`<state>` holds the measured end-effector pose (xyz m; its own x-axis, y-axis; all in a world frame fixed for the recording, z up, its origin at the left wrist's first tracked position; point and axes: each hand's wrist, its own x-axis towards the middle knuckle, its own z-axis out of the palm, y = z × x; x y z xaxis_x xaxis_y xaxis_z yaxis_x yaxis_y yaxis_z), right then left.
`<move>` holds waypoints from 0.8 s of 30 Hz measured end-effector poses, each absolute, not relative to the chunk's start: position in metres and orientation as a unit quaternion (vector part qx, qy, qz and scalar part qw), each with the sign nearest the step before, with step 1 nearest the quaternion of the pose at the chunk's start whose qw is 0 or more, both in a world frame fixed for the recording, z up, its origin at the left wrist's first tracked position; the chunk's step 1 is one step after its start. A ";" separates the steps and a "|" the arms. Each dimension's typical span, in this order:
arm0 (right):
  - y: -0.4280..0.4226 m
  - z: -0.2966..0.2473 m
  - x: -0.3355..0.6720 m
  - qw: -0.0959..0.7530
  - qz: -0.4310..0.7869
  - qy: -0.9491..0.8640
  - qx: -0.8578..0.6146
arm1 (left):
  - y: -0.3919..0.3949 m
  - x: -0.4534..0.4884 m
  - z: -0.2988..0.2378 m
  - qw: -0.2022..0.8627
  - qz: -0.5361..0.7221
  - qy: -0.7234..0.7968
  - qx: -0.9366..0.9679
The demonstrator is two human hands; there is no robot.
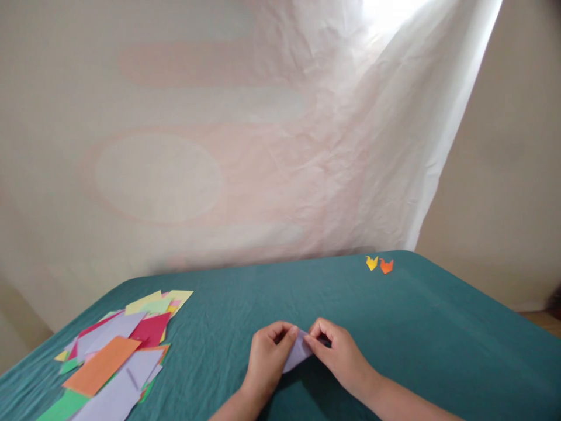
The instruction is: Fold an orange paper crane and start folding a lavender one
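Head view: 1 lavender paper (298,353), directly between 2 hands, over green cloth (245,304). Left hand (270,354) pinches its left side; right hand (340,354), its right. Neither nearer; long axis unclear, partly covered.

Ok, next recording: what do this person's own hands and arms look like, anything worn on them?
Left hand and right hand are ungloved, with no ring showing. Left forearm and right forearm are bare where visible: no sleeve, watch or bracelet.

Bright glare (390,9) on hanging cloth (263,152), upper right
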<state>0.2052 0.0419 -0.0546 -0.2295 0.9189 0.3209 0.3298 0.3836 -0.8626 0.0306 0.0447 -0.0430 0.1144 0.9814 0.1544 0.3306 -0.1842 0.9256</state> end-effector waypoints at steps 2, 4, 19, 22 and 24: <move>0.042 -0.054 0.205 0.434 0.341 -0.703 -0.449 | 0.044 0.031 -0.042 0.380 0.421 0.516 0.642; 0.042 -0.055 0.205 0.434 0.339 -0.698 -0.457 | 0.044 0.031 -0.041 0.377 0.421 0.521 0.639; 0.044 -0.057 0.206 0.447 0.336 -0.696 -0.451 | 0.048 0.032 -0.045 0.460 0.427 0.498 0.598; 0.044 -0.058 0.207 0.449 0.338 -0.696 -0.447 | 0.051 0.030 -0.049 0.500 0.428 0.475 0.585; 0.044 -0.057 0.207 0.451 0.339 -0.697 -0.443 | 0.053 0.030 -0.051 0.517 0.430 0.465 0.576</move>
